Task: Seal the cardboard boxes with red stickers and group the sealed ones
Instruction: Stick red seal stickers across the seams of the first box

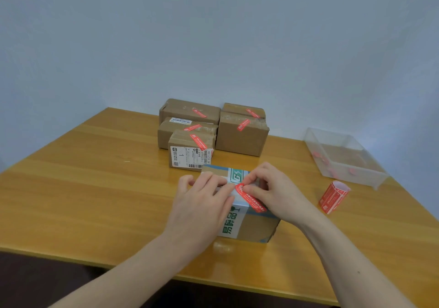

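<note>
Cardboard box with blue-green tape [251,224] sits near the front edge of the wooden table [95,189], left hand [202,203] just left of its middle, palm down with fingers laid fairly straight on the top flap. Red sticker [251,198] runs diagonally across the box top, right hand [268,189] curled over it with fingertips pressing its upper end. Behind the box stand five sealed boxes [211,129]; right of it a sticker roll [333,197] and clear bin [344,155].
</note>
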